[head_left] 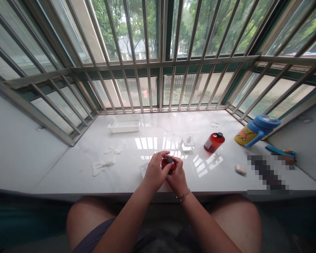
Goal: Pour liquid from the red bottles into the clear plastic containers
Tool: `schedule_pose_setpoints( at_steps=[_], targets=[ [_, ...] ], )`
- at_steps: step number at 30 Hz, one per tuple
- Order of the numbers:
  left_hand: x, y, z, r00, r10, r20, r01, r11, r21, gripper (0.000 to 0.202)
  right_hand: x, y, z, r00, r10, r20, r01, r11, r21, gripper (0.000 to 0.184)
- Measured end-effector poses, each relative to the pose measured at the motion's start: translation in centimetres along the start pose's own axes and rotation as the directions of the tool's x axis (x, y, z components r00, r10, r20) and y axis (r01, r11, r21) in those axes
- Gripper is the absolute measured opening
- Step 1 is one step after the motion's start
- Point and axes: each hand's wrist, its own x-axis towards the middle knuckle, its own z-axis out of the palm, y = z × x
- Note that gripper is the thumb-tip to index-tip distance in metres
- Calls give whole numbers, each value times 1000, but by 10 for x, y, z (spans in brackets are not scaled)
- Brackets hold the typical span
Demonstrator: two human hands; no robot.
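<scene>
Both my hands are together over the front of the white marble sill [68, 165]. My left hand [155, 172] and my right hand [177, 180] both clasp a small red bottle with a black cap [169, 163], which hides much of it. A clear plastic or glass piece [144, 169] lies just left of my left hand, partly under it. A larger red bottle with a black cap [214, 142] lies tilted on the sill to the right, beyond my hands.
Further along the sill are a white plastic basket [125, 123], crumpled white cloth [102, 166], a small clear container [187, 144], a blue-and-yellow lantern [258, 130], a pale bar [240, 169] and a blue object [278, 150]. Metal window bars [160, 63] line the far side.
</scene>
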Motion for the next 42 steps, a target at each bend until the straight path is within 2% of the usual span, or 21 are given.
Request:
schedule_pose_setpoints(
  at_steps=[3,6,9,11,15,18,21,23,26,30,32,34,36,38,42],
  targets=[
    [2,3,3,998,-9,-62,10,1000,8,46,0,1,0,1000,4,-3,-4,1000,-17,68],
    [2,4,-4,994,-10,-108,9,1000,-9,47,0,0,-1,1000,-1,-3,1,999,-45,70],
    [1,-1,-26,984,-9,-179,12,1000,14,33,0,-1,-2,999,-31,-10,30,997,-76,71],
    [-1,-9,-47,969,-51,-241,66,996,53,22,0,-1,-2,999,-51,-13,50,995,-91,71],
    [-8,-38,-89,917,-244,-316,283,955,84,30,0,0,-1,999,-49,-15,47,994,-99,71],
    [-11,-71,-111,895,-353,-271,420,873,247,35,-1,1,-1,999,-46,-22,43,994,-101,71],
    [-10,-104,-123,893,-394,-219,450,762,465,31,-2,1,-2,999,-38,-21,36,994,-100,72],
    [-8,-120,-127,899,-381,-216,435,721,539,27,-2,1,-2,999,-33,-16,31,995,-99,72],
    [-6,-134,-131,908,-342,-242,419,703,575,23,-2,1,-2,999,-31,-9,30,995,-96,72],
    [-12,-130,-127,929,-278,-245,371,720,586,31,-1,0,-3,1000,-19,1,19,996,-90,72],
    [-20,-120,-120,956,-240,-169,293,798,527,37,-1,-1,-4,1000,-5,7,6,996,-85,72],
    [-30,-106,-109,973,-224,-48,224,881,416,51,-1,-2,-5,1000,13,27,-10,996,-86,73],
    [-39,-94,-96,968,-246,52,216,919,330,73,-1,-4,-8,998,30,62,-25,996,-90,73],
    [-47,-86,-82,956,-278,92,240,923,302,87,-1,-5,-10,994,41,101,-31,995,-95,74],
    [-53,-84,-68,943,-322,78,291,918,269,76,-4,-11,-20,991,-12,130,30,990,-140,91]
  ],
)
